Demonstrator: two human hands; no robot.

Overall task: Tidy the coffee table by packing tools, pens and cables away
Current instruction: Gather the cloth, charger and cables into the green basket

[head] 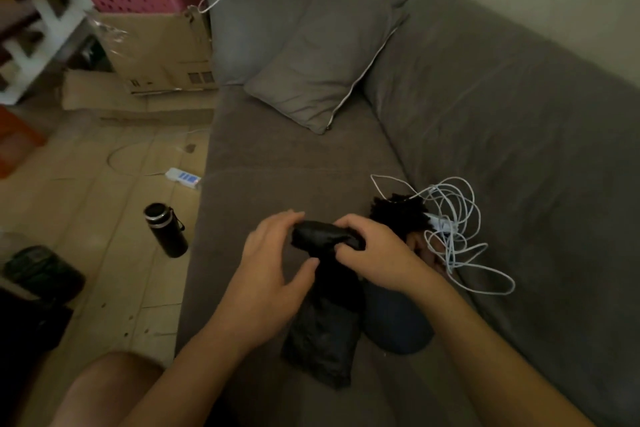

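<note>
A bare knee [104,388] and two forearms fill the foot of my feed. Above them both hands work a black bag [320,333] over the sofa [519,149]. The left hand [273,263] and right hand [374,253] each have fingers [291,218] curled on the bag's bunched top, clamped between them while the rest hangs toward the seat. The white cable [453,229] lies in a loose tangle on the sofa just right of the right fingers, not yet packed. A dark frayed item [398,211] sits between them; I cannot tell what it is. No coffee table shows. To my eye the step is opening the bag. I would draw the two grips apart to spread the mouth and hold the rim with one hand. Then I would coil the cable before feeding it in, so loops do not snag.
</note>
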